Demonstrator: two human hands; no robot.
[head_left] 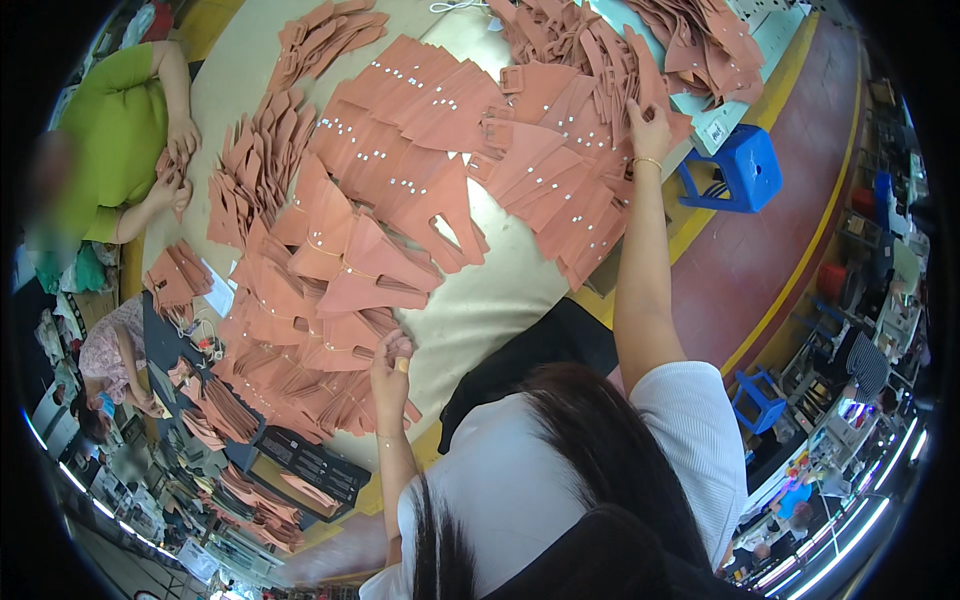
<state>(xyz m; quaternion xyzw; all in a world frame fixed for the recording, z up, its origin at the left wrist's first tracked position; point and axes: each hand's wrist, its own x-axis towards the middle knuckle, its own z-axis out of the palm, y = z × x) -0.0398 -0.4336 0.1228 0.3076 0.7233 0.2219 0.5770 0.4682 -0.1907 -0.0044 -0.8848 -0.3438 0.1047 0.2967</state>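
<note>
Salmon-coloured pieces (360,180) spread from the upper right to the lower left of the frame across your pale bench (485,310), overlapped in fans, probably so that their small white tags (410,187) show. Your right hand (651,133), upper right, has loosely curled fingers against the edge of the pieces, perhaps to steady them; your left hand (392,367), centre, has half-bent fingers beside a lower stack, though whether either grips a piece I cannot tell.
</note>
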